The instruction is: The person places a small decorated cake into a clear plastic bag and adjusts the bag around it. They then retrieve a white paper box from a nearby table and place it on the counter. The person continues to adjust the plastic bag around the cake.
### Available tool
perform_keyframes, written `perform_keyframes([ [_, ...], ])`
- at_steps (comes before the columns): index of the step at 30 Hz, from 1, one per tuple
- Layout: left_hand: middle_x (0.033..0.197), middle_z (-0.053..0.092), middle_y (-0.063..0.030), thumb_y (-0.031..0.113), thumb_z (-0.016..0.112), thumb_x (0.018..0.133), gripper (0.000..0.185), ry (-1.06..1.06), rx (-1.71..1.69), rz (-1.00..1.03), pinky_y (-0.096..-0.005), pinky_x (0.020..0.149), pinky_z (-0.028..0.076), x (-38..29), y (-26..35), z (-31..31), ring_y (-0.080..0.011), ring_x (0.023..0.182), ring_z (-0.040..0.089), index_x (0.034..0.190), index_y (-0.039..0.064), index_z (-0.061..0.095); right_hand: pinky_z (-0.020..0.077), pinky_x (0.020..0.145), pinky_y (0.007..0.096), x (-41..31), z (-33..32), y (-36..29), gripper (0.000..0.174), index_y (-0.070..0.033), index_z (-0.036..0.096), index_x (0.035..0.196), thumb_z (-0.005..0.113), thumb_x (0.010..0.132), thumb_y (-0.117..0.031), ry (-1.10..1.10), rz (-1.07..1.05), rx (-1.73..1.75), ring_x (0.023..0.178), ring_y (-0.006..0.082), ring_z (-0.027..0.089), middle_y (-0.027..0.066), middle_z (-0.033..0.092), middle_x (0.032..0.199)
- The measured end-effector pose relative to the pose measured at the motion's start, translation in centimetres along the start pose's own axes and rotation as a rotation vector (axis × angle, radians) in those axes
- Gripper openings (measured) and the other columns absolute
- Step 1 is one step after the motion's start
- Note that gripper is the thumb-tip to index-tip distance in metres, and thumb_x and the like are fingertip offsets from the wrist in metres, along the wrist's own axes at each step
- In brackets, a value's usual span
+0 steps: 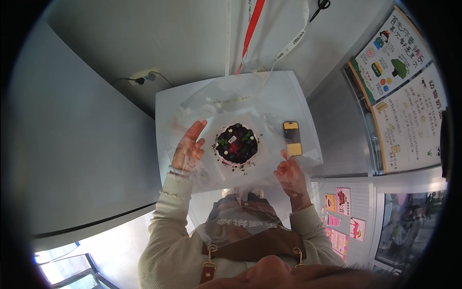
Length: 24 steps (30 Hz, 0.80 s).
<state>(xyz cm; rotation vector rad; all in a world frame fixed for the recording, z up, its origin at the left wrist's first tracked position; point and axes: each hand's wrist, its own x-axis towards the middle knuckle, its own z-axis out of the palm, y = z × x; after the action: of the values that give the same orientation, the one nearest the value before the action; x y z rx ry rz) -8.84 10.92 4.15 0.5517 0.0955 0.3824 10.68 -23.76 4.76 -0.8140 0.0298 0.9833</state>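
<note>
A large clear plastic film (238, 213) spreads over the table and in front of the apron. Its folds and reflections cross both hands. My left hand (189, 150) is at the film's left side, two fingers stretched forward and the others bent against the plastic. On the right, my right hand (290, 177) has bent fingers around the film, one finger pointing up near the phone. Between the hands sits a small round cake (237, 144), topped with dark berries, red fruit, green leaves and small white flowers. Green crumbs ring its base. Neither hand touches the cake.
The white table (306, 108) stands against the wall. A smartphone (292, 138) lies at its right. Red ribbon (252, 30) and printed white ribbon (296, 39) hang behind, near black scissors (319, 9). A wall socket (144, 76) with plugs is left; drawn posters (393, 61) are right.
</note>
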Motion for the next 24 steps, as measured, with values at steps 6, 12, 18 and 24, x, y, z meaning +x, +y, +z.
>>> perform_keyframes([
  [6,0.172,0.029,-0.0089,0.028,0.08,0.094,0.087,0.119,-0.039,-0.03,-0.0193,0.067,0.049,0.9,-1.5,-1.7,-0.009,0.086,0.051,0.164,0.008,0.031,0.0503,0.088,0.0393,3.1,-2.4,0.5,0.052,-0.006,0.05,0.151,0.059,0.108,-0.035,-0.007,0.055,-0.036,0.083,0.0158,0.062,0.0011,0.07,0.092],
  [12,0.173,0.024,-0.0107,0.034,0.07,0.102,0.078,0.123,0.02,-0.024,-0.0178,0.066,0.048,1.9,-3.0,-4.1,-0.008,0.083,0.046,0.164,0.007,0.032,0.0508,0.088,0.0416,5.2,-4.1,0.9,0.057,-0.008,0.044,0.155,0.059,0.108,-0.036,0.012,0.11,-0.094,0.088,0.0162,0.061,-0.0006,0.069,0.089],
  [18,0.173,0.023,-0.0126,0.032,0.074,0.099,0.082,0.153,-0.006,-0.06,-0.0177,0.063,0.046,2.5,-3.7,-5.7,-0.008,0.082,0.044,0.164,0.005,0.031,0.0553,0.094,0.0423,6.8,-5.6,1.5,0.075,-0.004,0.044,0.157,0.072,0.097,-0.039,0.009,0.149,0.001,0.095,0.0192,0.059,0.0054,0.061,0.096],
  [24,0.173,0.025,-0.0121,0.036,0.075,0.097,0.087,0.186,0.057,-0.11,-0.0174,0.063,0.045,2.9,-4.3,-6.5,-0.0079,0.079,0.042,0.164,0.004,0.03,0.0536,0.091,0.0444,7.6,-6.8,1.7,0.06,-0.007,0.041,0.158,0.06,0.107,-0.032,0.092,0.227,-0.052,0.095,0.0163,0.057,-0.0004,0.063,0.091],
])
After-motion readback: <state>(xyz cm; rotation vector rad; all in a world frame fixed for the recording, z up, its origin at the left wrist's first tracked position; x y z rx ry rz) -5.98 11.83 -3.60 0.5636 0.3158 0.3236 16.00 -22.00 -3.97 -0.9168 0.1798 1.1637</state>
